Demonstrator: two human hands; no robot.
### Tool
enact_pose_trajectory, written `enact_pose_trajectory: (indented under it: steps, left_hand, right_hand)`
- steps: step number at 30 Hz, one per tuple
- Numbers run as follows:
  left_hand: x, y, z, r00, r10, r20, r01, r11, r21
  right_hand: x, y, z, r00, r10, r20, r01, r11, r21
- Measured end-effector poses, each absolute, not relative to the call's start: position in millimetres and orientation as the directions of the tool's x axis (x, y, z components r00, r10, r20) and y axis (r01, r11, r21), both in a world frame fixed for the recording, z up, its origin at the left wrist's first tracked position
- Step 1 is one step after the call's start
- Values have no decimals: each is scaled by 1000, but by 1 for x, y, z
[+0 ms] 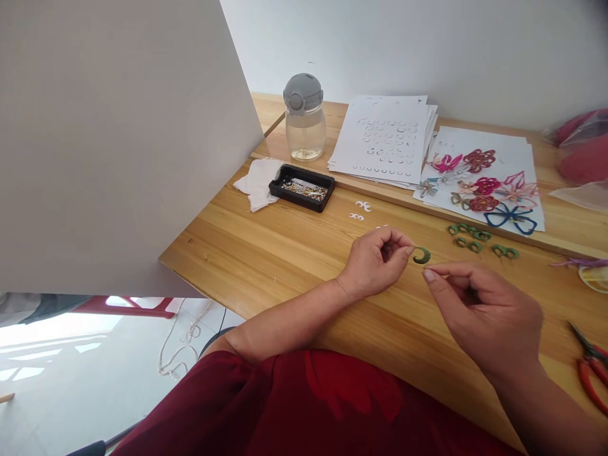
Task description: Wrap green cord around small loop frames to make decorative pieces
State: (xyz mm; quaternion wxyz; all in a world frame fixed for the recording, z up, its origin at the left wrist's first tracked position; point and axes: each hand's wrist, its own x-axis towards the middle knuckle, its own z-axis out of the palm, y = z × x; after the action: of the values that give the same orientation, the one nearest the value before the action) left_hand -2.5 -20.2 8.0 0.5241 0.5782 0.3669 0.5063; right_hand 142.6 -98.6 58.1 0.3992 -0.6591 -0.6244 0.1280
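Above the wooden table, my left hand (379, 261) pinches the upper tip of a small green crescent, thread-wrapped by its look (422, 256). Just below and to the right of it, my right hand (489, 313) is closed with thumb and forefinger pressed together; whatever lies between them is too fine to make out. Several similar green curled pieces (476, 235) lie beyond my right hand. Small white crescent cut-outs (363, 206) rest on the wood past my left hand, some partly hidden by it.
A black tray of beads (304, 201) sits by a white tissue (259, 180). Behind stand a water bottle (305, 133), paper sheets with cut-outs (375, 152) and colourful flower ornaments (482, 202). Red-handled pliers or cutters (591, 364) lie at the right edge. A grey panel (118, 139) blocks the left.
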Motion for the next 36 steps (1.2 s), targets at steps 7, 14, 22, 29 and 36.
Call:
enact_pose_trajectory:
  steps: [7, 14, 22, 29, 36]
  left_hand:
    - [-4, -21, 9, 270, 931, 246, -52, -241, 969]
    - [-7, -22, 13, 325, 891, 316, -102, -299, 949]
    - [-7, -24, 18, 340, 922, 186, -191, -126, 973]
    - [-1, -22, 13, 231, 966, 113, -181, -71, 981]
    - [-3, -23, 12, 109, 974, 200, 55, -207, 977]
  right_hand:
    - [162, -79, 67, 128, 867, 482, 813, 186, -551]
    - [166, -60, 71, 143, 915, 377, 753, 147, -641]
    - [165, -42, 49, 197, 973, -120, 109, -143, -984]
    - [136, -61, 35, 82, 899, -430, -329, -383, -863]
    - [123, -81, 24, 68, 942, -328, -288, -296, -910]
